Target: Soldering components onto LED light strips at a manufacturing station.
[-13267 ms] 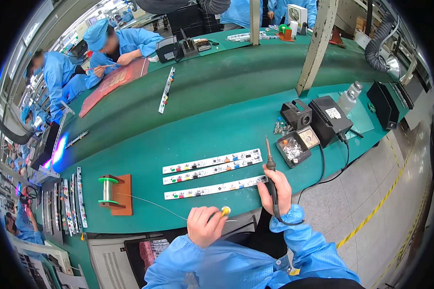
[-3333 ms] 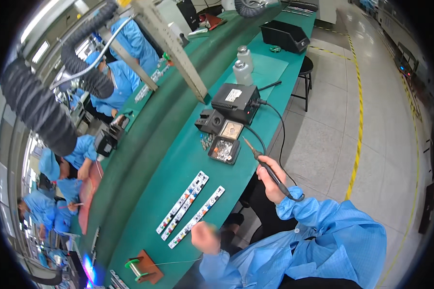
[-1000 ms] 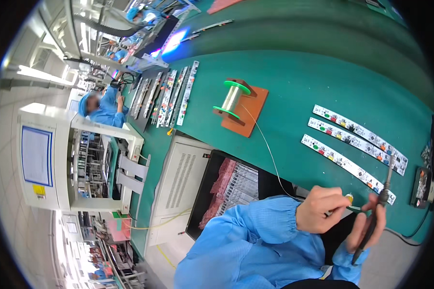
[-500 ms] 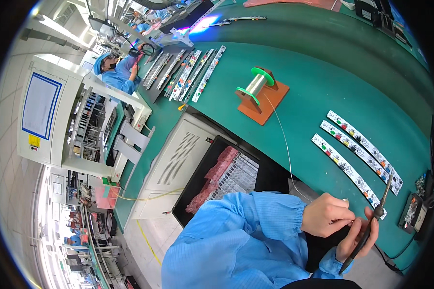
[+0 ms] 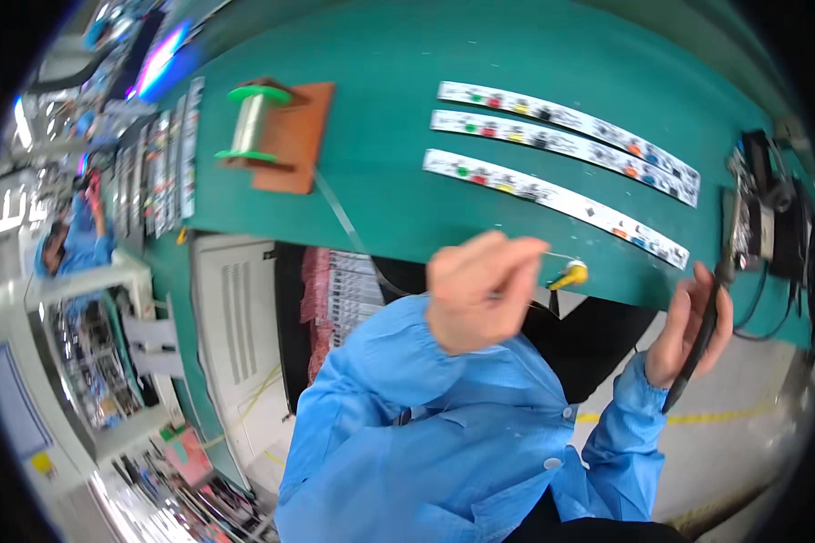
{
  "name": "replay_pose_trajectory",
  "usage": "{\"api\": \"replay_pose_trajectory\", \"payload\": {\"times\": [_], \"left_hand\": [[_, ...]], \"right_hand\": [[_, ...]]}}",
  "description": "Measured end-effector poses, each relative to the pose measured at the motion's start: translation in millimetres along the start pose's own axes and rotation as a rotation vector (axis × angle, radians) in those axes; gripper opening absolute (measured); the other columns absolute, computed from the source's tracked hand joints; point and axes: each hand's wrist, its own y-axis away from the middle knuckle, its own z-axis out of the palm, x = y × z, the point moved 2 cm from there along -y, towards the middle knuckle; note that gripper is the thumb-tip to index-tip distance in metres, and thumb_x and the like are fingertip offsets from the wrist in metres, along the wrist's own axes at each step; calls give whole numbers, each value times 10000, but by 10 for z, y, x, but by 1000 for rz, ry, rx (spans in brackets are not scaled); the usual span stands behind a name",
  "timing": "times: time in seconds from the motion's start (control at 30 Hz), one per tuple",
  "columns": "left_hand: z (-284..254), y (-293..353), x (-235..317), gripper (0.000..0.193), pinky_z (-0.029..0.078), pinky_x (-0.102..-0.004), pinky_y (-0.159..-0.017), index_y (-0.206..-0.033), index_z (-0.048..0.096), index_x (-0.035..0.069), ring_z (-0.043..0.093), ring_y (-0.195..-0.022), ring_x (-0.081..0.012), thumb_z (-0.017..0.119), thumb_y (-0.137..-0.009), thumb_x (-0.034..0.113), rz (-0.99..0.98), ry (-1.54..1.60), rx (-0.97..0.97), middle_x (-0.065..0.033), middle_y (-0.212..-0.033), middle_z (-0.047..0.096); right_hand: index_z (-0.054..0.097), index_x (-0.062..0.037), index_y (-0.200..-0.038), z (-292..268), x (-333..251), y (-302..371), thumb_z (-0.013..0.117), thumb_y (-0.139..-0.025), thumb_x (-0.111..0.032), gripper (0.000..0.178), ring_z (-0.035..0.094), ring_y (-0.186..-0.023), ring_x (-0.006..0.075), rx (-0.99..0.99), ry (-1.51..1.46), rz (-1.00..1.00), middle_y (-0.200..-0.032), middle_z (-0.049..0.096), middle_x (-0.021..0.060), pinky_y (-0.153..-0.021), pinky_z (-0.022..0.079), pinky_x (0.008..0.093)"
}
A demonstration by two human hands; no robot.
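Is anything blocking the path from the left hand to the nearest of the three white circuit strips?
Nothing visible stands between the left hand and the nearest circuit strip. The yellow-and-white piece shows to the hand's right, off the shortest line.

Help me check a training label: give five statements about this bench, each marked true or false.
1. The right hand holds a soldering iron. True.
2. Wire runs from the spool toward the left hand. True.
3. Five strips lie to the spool's right. False: three white strips lie there.
4. The spool's stand is blue. False: the stand is reddish brown.
5. The left hand is spread flat. False: its fingers are curled.
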Motion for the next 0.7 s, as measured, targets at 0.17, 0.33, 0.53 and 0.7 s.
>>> {"api": "replay_pose_trajectory", "payload": {"times": [0.17,0.33,0.53,0.7], "left_hand": [[-241,-3,-206,112,291,-144,-439,-889,631,-25,425,-530,3,605,-797,-84,-133,-20,174,3,-706,548],[-382,1,-443,78,192,-179,-412,-838,636,-7,284,-474,7,661,-773,-40,-155,27,260,13,-672,520],[-404,-99,-435,46,250,-157,-422,-803,623,-26,373,-486,3,639,-781,-63,-113,-19,299,-12,-671,551],[-404,-171,-449,77,254,-160,-418,-753,602,-28,382,-470,-14,667,-771,-63,34,-102,262,-28,-591,533]], "right_hand": [[425,-9,-1263,-240,138,-128,552,-825,73,463,549,-1075,297,-102,160,-144,-1180,544,251,-938,417,419],[442,-3,-1249,-304,224,-147,580,-810,59,465,551,-1080,312,-72,202,-95,-1154,553,262,-931,415,429],[424,-5,-1269,-136,206,-235,554,-837,49,454,530,-1125,311,-112,196,-107,-1185,545,251,-951,409,395],[429,-6,-1267,-97,292,-286,554,-837,47,451,536,-1113,298,-116,157,-81,-1189,541,253,-950,413,391]]}}
